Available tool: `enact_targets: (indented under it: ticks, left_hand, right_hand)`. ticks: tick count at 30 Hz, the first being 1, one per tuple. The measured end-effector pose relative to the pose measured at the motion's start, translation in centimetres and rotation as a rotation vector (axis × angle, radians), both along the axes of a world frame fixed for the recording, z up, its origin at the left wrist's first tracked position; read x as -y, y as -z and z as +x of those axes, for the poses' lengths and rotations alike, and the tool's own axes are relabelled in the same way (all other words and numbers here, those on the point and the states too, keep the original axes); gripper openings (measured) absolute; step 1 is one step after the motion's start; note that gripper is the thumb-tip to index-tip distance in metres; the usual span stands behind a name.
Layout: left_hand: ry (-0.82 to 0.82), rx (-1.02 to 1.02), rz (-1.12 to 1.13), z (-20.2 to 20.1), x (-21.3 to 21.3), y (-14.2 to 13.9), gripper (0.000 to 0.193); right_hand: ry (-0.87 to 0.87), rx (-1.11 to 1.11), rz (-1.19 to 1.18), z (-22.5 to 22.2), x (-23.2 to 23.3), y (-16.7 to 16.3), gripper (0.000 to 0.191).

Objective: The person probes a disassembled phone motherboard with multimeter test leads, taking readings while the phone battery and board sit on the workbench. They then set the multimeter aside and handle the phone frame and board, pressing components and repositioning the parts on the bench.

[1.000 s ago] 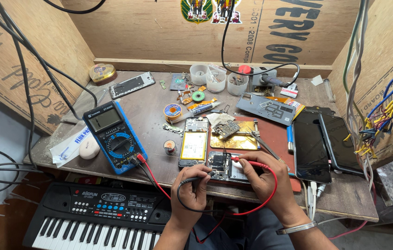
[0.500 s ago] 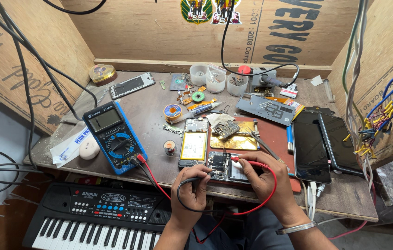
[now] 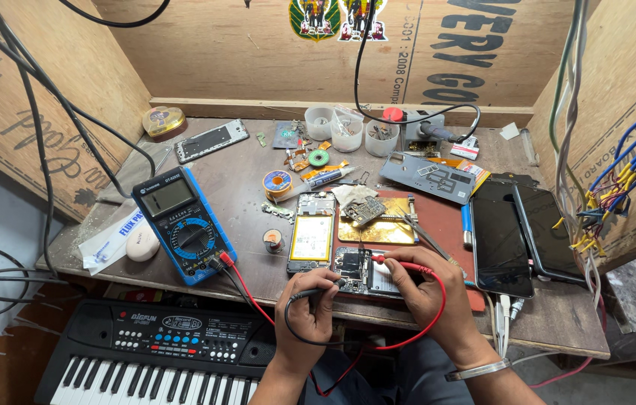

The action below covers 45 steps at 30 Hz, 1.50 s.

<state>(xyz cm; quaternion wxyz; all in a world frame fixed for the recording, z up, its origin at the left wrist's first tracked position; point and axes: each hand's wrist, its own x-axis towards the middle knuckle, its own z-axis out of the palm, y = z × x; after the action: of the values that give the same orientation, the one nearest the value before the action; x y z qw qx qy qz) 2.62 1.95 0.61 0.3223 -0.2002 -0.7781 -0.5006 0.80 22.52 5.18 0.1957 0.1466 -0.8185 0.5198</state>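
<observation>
My left hand (image 3: pixel 309 313) grips a black test probe (image 3: pixel 316 291) whose tip touches an opened phone with its circuit board bared (image 3: pixel 360 271) at the desk's near edge. My right hand (image 3: pixel 424 294) pinches a red test probe (image 3: pixel 402 263) laid against the same board from the right. Red and black leads loop back to a blue-cased multimeter (image 3: pixel 183 223) lying to the left. Just beyond the board lies a second opened phone showing a yellow battery (image 3: pixel 312 236).
Two dark phones (image 3: pixel 524 234) lie at the right beside hanging blue and yellow wires (image 3: pixel 618 180). Small plastic cups (image 3: pixel 348 133), solder spools (image 3: pixel 278 182), tweezers (image 3: pixel 424 234) and a grey back cover (image 3: pixel 432 177) crowd the wooden desk (image 3: pixel 243 195). An electronic keyboard (image 3: pixel 153 349) sits below.
</observation>
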Motion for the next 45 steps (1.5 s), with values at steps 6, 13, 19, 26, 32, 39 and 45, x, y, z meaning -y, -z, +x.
enact_targets:
  ticks: [6,13,19,26,32,39,45]
  left_hand:
    - [0.004,0.005,0.002,0.00,-0.01,-0.09,0.012]
    - [-0.001,0.000,0.004,-0.10,-0.05,-0.11,0.012]
    - [0.000,-0.014,-0.012,-0.16,-0.09,-0.08,0.012]
    - [0.005,-0.024,-0.017,-0.16,-0.06,-0.16,0.012]
    - [0.001,-0.025,-0.020,-0.16,-0.06,-0.16,0.011]
    - [0.003,-0.020,-0.012,-0.19,-0.11,-0.08,0.011]
    - [-0.005,-0.020,-0.016,-0.16,-0.11,0.05,0.012]
  right_hand:
    - [0.007,-0.027,-0.001,-0.11,-0.03,0.11,0.015]
    - [0.025,-0.017,0.006,-0.27,-0.09,0.36,0.016]
    - [0.020,-0.002,0.000,-0.18,-0.08,0.25,0.016]
    - [0.011,-0.001,-0.004,-0.08,-0.02,0.15,0.015]
    - [0.016,-0.007,0.011,-0.12,-0.08,0.22,0.014]
    - [0.022,0.003,0.010,-0.18,-0.07,0.31,0.014]
    - [0.008,-0.012,0.005,-0.08,-0.06,0.23,0.014]
